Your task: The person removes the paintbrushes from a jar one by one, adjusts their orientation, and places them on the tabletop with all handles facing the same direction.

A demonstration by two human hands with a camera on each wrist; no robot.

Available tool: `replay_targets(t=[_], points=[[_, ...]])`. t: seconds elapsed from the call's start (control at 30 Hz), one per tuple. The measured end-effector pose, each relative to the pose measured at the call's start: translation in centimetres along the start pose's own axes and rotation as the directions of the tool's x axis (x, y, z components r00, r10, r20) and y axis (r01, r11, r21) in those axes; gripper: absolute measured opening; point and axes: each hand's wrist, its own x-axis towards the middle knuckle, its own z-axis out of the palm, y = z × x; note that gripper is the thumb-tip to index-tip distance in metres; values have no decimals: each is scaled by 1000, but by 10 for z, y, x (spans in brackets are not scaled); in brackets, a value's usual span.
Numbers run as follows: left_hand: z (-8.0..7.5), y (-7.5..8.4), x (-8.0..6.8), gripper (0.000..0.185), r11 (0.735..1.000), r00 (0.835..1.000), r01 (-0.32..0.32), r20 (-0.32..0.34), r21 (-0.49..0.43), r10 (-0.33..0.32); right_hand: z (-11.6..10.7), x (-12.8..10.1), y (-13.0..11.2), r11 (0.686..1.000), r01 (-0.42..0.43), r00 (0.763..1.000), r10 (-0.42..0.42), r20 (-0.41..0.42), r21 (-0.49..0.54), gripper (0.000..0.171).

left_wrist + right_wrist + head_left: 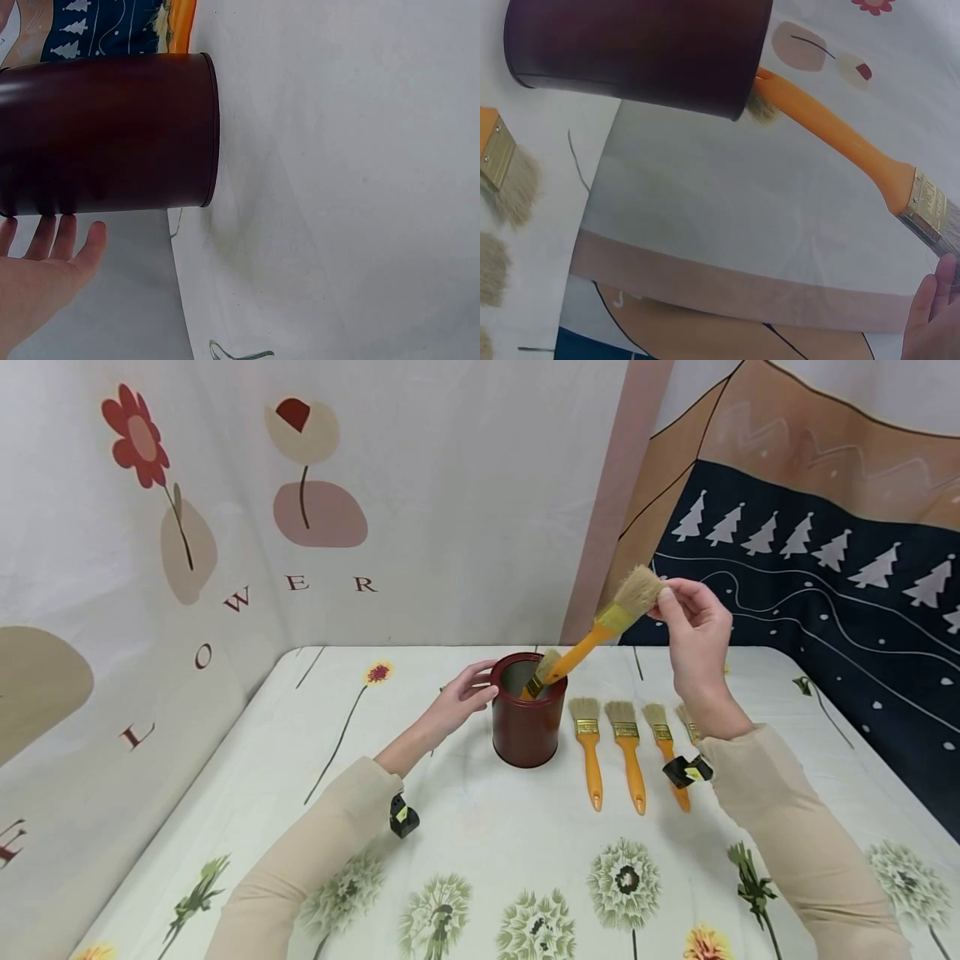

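A dark red can [527, 731] stands upright on the table. My left hand [461, 699] touches its left side with the fingers stretched out; the left wrist view shows the fingertips [67, 225] right at the can's wall. My right hand [699, 631] pinches a paintbrush [581, 656] by its bristles, up and to the right of the can. That brush has an orange handle and a gold ferrule, and it slants with its handle end over the can's mouth. A smaller brush [542, 672] stands inside the can, bristles up, its lower part hidden.
Several orange-handled paintbrushes [628, 756] lie in a row on the table right of the can, bristles away from me. The right forearm covers part of the row. A flower-printed cloth [480, 827] covers the table, and printed curtains [465, 502] hang behind it.
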Motion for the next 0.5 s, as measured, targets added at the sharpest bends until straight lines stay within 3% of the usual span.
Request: replay_targets(t=[0.5], points=[[1,2,-1,49,1000,1000,6,1,6,-6,-22,9,-10,998,34,987,-26,-159,46,12]])
